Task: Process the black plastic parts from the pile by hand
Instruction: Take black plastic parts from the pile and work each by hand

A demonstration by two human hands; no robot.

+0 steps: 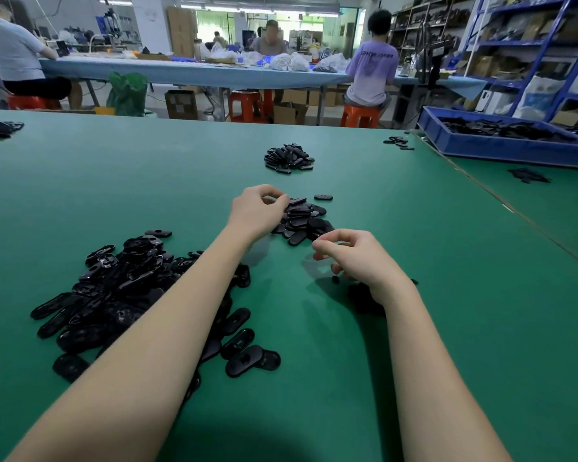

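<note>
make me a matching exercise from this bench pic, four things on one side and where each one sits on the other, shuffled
Things:
1. large pile of black parts
2. small far pile
3. blue bin
4. left hand

Places:
A. right edge of the green table, parts inside
B. near left, partly under the left forearm
C. reaching into the middle pile, fingers curled
D. centre of the table, beyond both hands

Pairs: 1-B, 2-D, 3-A, 4-C
</note>
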